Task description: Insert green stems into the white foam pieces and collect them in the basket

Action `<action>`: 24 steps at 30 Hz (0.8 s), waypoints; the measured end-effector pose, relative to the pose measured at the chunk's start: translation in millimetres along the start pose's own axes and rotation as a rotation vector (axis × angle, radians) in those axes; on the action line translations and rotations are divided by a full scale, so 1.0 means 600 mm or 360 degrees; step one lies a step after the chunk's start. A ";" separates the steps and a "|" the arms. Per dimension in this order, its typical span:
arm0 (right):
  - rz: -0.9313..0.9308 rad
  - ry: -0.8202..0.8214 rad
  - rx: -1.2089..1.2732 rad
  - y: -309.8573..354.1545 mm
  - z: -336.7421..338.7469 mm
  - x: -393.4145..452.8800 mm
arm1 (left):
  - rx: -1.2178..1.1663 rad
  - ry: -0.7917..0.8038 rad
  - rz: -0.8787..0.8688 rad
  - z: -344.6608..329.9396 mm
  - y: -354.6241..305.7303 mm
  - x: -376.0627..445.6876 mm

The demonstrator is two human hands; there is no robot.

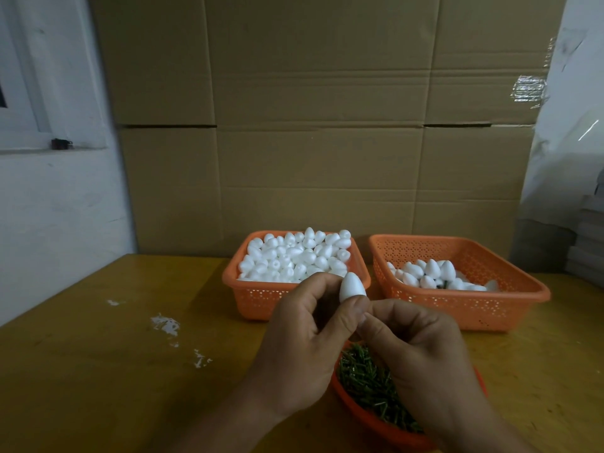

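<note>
The left hand (pixel 307 325) held one white foam piece (pixel 352 287) pinched between thumb and fingers, pointed end up, just in front of the full basket (pixel 258 299) of bare foam pieces at twelve o'clock on the counter (pixel 98 371). The right hand (pixel 415 348) met it from three o'clock with fingers curled and fingertips tight against the base of the piece; it looked to be pinching a stem there, though the stem itself was hidden, so that could not be confirmed. The green stems (pixel 366 380) lay heaped in an orange dish (pixel 362 416) at six o'clock, directly beneath the hands.

The step in hand appeared to be seating a stem into the blunt end. To do it well, the person would likely need to keep the foam piece steady and lightly gripped, since foam dents easily, line the stem with the long axis of the piece, and press it straight in rather than at a slant, so it neither split the side nor sat loose.

The collecting basket (pixel 510 308) at two o'clock already held a small cluster of pieces, and the white crumbs (pixel 165 323) at nine o'clock hinted that rough handling sheds foam.
</note>
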State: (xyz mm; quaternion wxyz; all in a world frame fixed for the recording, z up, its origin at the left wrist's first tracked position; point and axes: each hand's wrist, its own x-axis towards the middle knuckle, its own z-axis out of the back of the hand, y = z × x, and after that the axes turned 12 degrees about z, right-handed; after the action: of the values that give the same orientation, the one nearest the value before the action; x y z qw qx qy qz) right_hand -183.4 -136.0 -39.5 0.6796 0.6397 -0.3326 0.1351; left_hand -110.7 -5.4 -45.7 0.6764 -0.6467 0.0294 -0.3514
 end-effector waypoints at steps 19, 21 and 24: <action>-0.0080 -0.0512 -0.0584 -0.035 0.086 0.102 | 0.0130 -0.0024 0.0232 0.003 0.045 0.007; -0.0094 -0.0541 -0.0830 -0.057 0.121 0.128 | 0.0168 -0.0001 0.0251 0.001 0.051 0.007; -0.0129 -0.0490 -0.1196 -0.091 0.165 0.159 | 0.0168 0.0036 0.0254 -0.002 0.054 0.006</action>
State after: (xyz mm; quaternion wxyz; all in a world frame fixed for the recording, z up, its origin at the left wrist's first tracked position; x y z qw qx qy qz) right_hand -107.1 -262.0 -26.6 0.8131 0.3722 -0.4312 -0.1202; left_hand -94.5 -10.9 -73.7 0.7349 -0.6019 0.0699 -0.3046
